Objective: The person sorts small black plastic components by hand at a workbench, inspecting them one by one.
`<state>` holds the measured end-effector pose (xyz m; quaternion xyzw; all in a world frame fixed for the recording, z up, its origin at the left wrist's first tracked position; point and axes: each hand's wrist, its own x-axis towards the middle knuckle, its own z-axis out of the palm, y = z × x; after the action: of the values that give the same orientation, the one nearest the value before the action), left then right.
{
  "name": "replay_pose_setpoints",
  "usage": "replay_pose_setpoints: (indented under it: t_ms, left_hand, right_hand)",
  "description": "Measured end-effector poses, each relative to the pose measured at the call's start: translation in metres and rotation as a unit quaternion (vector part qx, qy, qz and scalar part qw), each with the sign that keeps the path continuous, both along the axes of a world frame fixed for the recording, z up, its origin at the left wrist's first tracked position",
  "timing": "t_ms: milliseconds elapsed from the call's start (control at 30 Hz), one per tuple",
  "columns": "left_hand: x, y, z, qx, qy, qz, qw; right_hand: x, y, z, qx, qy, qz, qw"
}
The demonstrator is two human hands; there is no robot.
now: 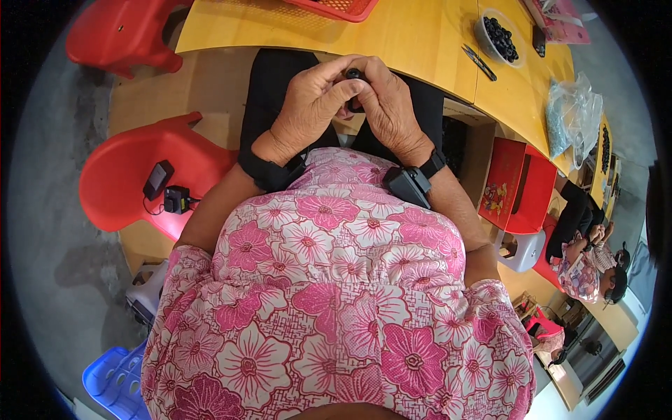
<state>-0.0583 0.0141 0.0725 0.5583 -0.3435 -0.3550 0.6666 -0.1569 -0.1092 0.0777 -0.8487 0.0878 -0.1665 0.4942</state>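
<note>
Above my lap, close to the table's near edge, my left hand [308,105] and my right hand [393,108] meet with fingers curled inward. Between their thumbs and fingers they hold a small black piece [354,74] with a rounded end. The fingers cover most of it, so its exact kind does not show. Black devices are strapped round both wrists. On the table to the right, a clear bowl [479,29] contains many small, shiny black pieces [500,40]. A pair of thread snips [479,63] lies beside the bowl.
A red basket [336,8] sits on the yellow table [413,35]. A clear plastic bag [579,115] and a dark phone-like object [538,40] are at the right. A red chair [133,168] bears black adapters [168,189]. Below the table stands a red box [514,185]; people sit farther right.
</note>
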Motion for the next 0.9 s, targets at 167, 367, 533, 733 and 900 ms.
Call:
replay_pose_setpoints:
  t_ms: [167,367,533,733,900]
  left_hand:
    - [-0.004,-0.002,0.0,0.001,-0.011,0.025,1.0]
    - [0.0,-0.005,0.008,-0.012,-0.013,0.023,1.0]
    - [0.01,-0.008,0.001,-0.004,-0.207,0.123,0.971]
    - [0.009,-0.007,0.001,0.012,-0.25,0.142,0.958]
    - [0.008,-0.005,0.004,0.023,-0.259,0.136,0.956]
  right_hand:
    - [0.001,-0.001,-0.001,-0.012,-0.037,-0.007,0.999]
    - [0.0,-0.003,0.006,0.429,0.001,0.028,0.903]
    - [0.001,0.0,0.0,0.572,-0.01,0.045,0.819]
    - [-0.001,-0.002,-0.004,0.652,0.019,0.038,0.757]
    - [-0.004,-0.012,-0.001,0.644,0.053,0.043,0.762]
